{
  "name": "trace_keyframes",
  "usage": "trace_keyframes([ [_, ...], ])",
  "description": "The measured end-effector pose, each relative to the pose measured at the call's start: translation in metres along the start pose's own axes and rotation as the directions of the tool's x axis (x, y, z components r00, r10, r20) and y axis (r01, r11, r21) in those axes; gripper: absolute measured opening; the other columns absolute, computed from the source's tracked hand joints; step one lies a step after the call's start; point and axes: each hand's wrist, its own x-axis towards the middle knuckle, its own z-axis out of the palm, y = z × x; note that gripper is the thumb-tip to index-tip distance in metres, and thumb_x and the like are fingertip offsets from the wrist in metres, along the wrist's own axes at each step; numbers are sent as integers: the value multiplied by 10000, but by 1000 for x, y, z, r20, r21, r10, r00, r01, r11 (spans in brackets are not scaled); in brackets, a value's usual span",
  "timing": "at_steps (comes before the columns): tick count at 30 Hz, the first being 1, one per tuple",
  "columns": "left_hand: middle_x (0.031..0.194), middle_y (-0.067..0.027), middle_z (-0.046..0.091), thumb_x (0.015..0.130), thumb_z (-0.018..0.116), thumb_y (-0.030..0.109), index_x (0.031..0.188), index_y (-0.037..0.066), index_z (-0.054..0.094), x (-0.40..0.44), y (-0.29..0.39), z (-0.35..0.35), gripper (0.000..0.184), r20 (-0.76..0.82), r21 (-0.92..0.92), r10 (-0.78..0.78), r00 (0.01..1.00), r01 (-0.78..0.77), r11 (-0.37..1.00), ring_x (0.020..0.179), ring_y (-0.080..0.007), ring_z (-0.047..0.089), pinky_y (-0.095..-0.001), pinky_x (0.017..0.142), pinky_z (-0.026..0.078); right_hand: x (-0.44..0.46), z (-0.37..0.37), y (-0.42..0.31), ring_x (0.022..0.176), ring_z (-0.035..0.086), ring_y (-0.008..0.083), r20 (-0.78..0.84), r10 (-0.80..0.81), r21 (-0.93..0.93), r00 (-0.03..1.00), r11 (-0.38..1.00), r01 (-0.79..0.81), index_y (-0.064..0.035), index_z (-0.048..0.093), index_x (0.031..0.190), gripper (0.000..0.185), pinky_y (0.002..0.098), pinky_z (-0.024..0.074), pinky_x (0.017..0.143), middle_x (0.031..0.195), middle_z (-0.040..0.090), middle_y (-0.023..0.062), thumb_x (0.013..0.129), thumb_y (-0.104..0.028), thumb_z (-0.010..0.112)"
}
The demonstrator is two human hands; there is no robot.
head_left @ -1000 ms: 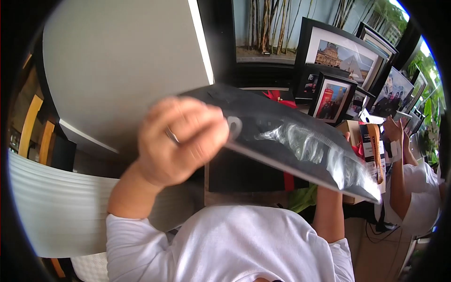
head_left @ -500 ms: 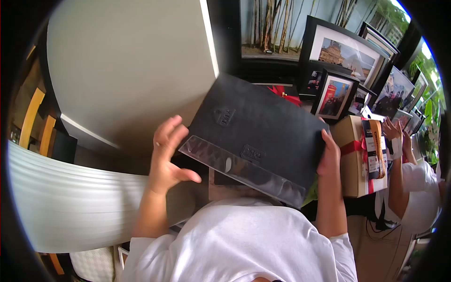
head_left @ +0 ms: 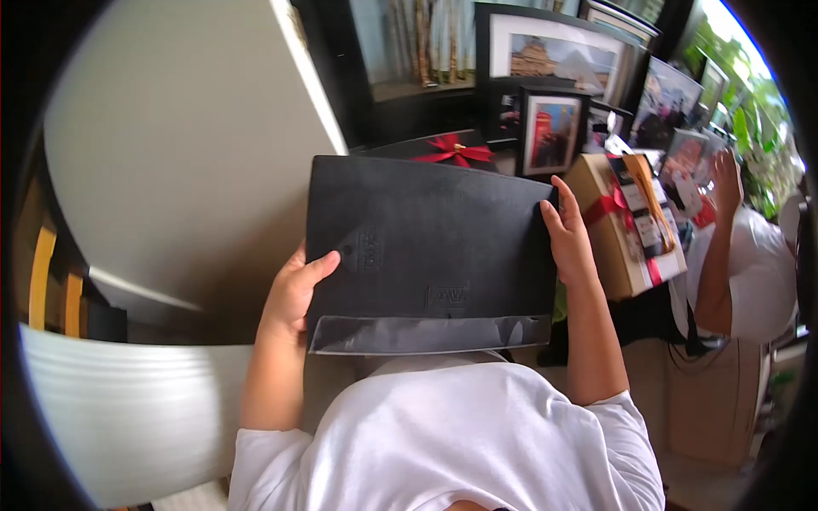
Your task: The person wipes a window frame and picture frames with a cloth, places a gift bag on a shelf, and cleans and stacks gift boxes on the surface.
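A flat black folder-like panel (head_left: 426,238) is held up in front of my chest. Its dark surface carries two embossed marks, and a clear plastic strip (head_left: 426,334) runs along the edge nearest me. My left hand (head_left: 292,294) grips the left edge, its thumb on top and the other fingers mostly hidden beneath. On the opposite side, my right hand (head_left: 569,234) holds the right edge near the upper corner, thumb on the face. Behind the far edge, a dark box with a red ribbon bow (head_left: 456,152) partly shows.
Several framed photos (head_left: 554,132) stand at the back right. Near them is a cardboard gift box (head_left: 609,204) with red ribbon. Another person (head_left: 741,264) in white is at the far right. A pale panel (head_left: 187,153) rises on the left, above a white ribbed surface (head_left: 145,409).
My left hand, earlier apart with spread fingers, now grips the left edge. The black panel has turned from tilted to nearly level. The view has shifted, and the other person's arm has moved.
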Motion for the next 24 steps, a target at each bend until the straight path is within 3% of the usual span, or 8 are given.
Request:
trace_keyframes([
  [10,1171,-46,571,846,612,102,1225,27,524,-10,8,38,397,376,162,97,921,-169,972,1060,-122,508,-274,929,373,-130,-68,-36,862,532,87,-291,1,153,957,987,45,-82,334,1311,453,188,419,741,1012,560,72,895,-70,513],
  [13,1179,-112,569,852,553,-11,1203,4,535,2,-8,55,352,772,240,-19,635,-265,934,1088,-157,518,-298,928,390,-175,-114,-5,955,540,177,-442,67,391,895,912,125,-99,382,1270,368,258,425,784,1088,562,82,931,-232,440],
  [14,1226,-164,533,851,517,-30,1217,11,522,4,1,92,368,912,184,36,408,-487,854,1160,-246,497,-330,963,371,-185,-116,-9,1006,532,205,-501,78,457,862,870,186,-110,395,1258,362,286,417,813,1120,561,84,941,-285,403],
  [16,1318,-179,443,853,513,-8,1278,59,468,-3,-14,113,433,966,164,-44,254,-475,864,1218,-321,427,-358,992,350,-217,-118,-18,1117,485,240,-738,-127,-2,663,983,185,-94,387,1267,395,377,355,933,1164,548,113,947,-324,354],
  [17,1334,-178,431,833,518,-42,1259,0,480,-6,-25,121,429,976,147,-33,213,-546,825,1244,-314,407,-350,1014,324,-230,-118,-25,1147,464,260,-688,-422,-369,591,904,217,-89,372,1285,460,394,326,962,1207,517,127,933,-385,355],
  [19,1301,-160,462,845,517,-23,1270,59,478,-13,-46,135,435,991,106,-42,128,-544,833,1212,-304,433,-347,990,356,-251,-119,-38,1206,422,300,-281,-853,-901,441,392,185,-77,342,1321,598,427,268,1020,1293,456,154,905,-506,357],
  [22,1217,-136,534,855,528,5,1274,91,474,-17,-46,145,431,982,164,-191,0,-512,843,1116,-292,513,-331,931,412,-271,-118,-41,1189,438,319,0,-595,-931,804,293,217,-48,274,1360,668,451,249,1035,1307,438,167,895,-518,370],
  [24,1173,-131,565,856,539,17,1265,85,480,-12,-36,144,420,965,250,-253,68,-522,815,1060,-297,550,-318,901,435,-269,-103,-52,1075,519,249,-170,-583,-865,794,475,164,-23,355,1301,565,415,340,966,1195,525,149,895,-397,476],
])
